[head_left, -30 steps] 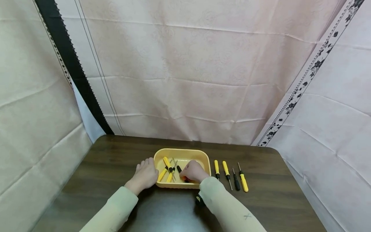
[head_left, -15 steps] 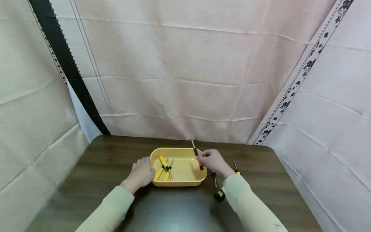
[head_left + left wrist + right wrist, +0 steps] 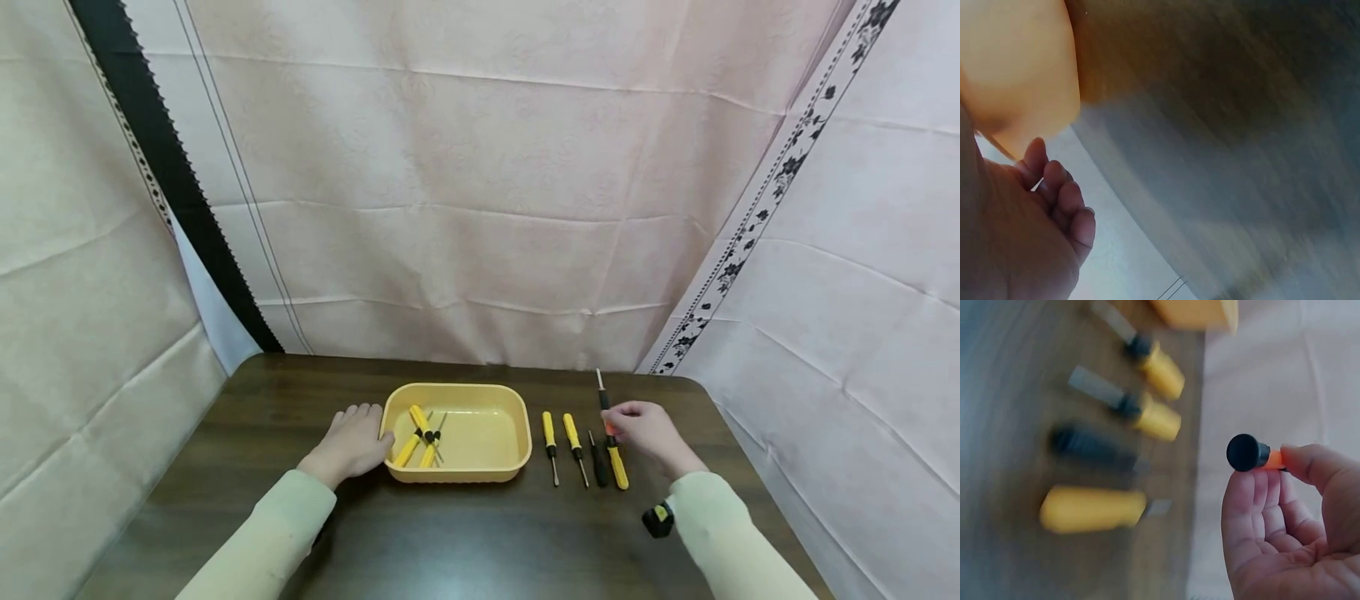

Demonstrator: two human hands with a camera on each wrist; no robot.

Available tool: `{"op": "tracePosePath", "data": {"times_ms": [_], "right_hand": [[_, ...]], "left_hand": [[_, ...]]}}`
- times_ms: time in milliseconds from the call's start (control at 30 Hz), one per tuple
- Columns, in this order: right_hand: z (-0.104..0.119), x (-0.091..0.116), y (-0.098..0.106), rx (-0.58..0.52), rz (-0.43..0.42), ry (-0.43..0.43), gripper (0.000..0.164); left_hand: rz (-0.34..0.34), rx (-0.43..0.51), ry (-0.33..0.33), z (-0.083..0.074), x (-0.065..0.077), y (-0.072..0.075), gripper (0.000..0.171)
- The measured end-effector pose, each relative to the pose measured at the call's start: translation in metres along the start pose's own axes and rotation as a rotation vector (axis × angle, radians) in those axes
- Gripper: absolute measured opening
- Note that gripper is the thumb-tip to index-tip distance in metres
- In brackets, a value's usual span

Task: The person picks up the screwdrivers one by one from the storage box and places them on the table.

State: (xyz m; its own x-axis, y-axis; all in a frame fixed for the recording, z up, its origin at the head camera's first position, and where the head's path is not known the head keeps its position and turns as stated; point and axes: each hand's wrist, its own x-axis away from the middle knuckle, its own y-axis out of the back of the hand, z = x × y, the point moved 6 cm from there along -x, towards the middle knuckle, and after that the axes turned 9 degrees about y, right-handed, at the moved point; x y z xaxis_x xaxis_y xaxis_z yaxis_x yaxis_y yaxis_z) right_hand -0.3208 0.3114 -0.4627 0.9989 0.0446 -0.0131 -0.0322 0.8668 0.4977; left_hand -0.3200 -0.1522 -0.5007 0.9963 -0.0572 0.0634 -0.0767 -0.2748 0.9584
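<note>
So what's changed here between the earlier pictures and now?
The right hand has lifted the orange-black screwdriver out of the tray and carried it rightward, to the right end of the row of four screwdrivers; it hasn't let go. Unchanged: the left hand at the tray's left edge, three yellow screwdrivers in the tray and the row beside it.

Room is offered across the near part of the surface (image 3: 465,542); farther off, passage is blocked by the yellow tray (image 3: 457,476) and, to its right, four screwdrivers (image 3: 572,432).
</note>
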Motion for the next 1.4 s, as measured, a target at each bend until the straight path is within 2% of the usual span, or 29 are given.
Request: {"op": "tracePosePath", "data": {"times_ms": [133,267,400,567,733,833,1067,1400], "right_hand": [[-0.033,0.008,0.024,0.012,0.003,-0.063,0.034],[-0.061,0.016,0.038,0.028,0.012,-0.139,0.04],[-0.083,0.02,0.042,-0.016,0.027,-0.195,0.039],[-0.1,0.021,0.04,-0.057,0.043,-0.236,0.032],[-0.104,0.02,0.035,-0.047,0.072,-0.252,0.03],[-0.104,0.018,0.031,-0.045,0.103,-0.232,0.031],[-0.104,0.018,0.025,-0.051,0.114,-0.217,0.027],[-0.099,0.021,0.024,0.012,0.146,-0.207,0.026]], "left_hand": [[0.027,0.007,0.01,0.0,-0.002,-0.001,0.057],[0.047,-0.003,0.021,0.0,-0.005,-0.005,0.056],[0.076,0.001,0.035,-0.003,-0.006,-0.009,0.054],[0.099,0.017,0.059,-0.007,-0.006,-0.011,0.05],[0.088,0.012,0.067,-0.008,-0.006,-0.011,0.049],[0.088,0.012,0.065,-0.007,-0.006,-0.011,0.05],[0.1,0.023,0.066,-0.004,-0.007,-0.014,0.051],[0.107,0.038,0.069,-0.005,-0.006,-0.013,0.051]]}}
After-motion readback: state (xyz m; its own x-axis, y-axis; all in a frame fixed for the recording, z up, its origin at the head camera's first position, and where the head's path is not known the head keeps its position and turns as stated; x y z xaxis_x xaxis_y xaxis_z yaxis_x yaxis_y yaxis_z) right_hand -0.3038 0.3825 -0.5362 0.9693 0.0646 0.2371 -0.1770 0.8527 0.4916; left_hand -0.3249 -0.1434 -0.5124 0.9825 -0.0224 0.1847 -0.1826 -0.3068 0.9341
